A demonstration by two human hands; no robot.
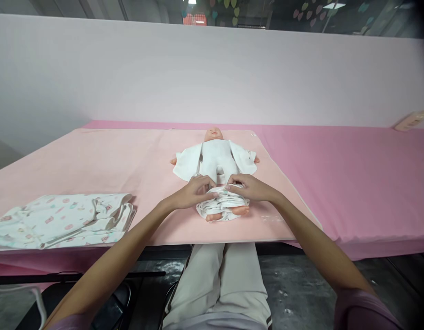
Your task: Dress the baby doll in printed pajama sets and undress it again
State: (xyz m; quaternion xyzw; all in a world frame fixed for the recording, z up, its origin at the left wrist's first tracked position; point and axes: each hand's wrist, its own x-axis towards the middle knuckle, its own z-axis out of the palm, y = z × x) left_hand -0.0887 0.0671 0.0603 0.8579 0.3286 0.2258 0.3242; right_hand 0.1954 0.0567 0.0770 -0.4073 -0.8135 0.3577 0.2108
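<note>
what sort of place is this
Probably a baby-care practice room, though no sign confirms it: a dressed doll lies on a pink mat, with folded printed cloth beside it and a bottle near the wall.

Indoor site, apparently an infant-care training station. Landmark: white partition. In front of partition, pink-covered table with clothed baby doll on peach mat; folded printed cloth farther out from partition. Bottle at partition's foot. Above partition's top edge: heart-shaped decals, ceiling light.
</note>
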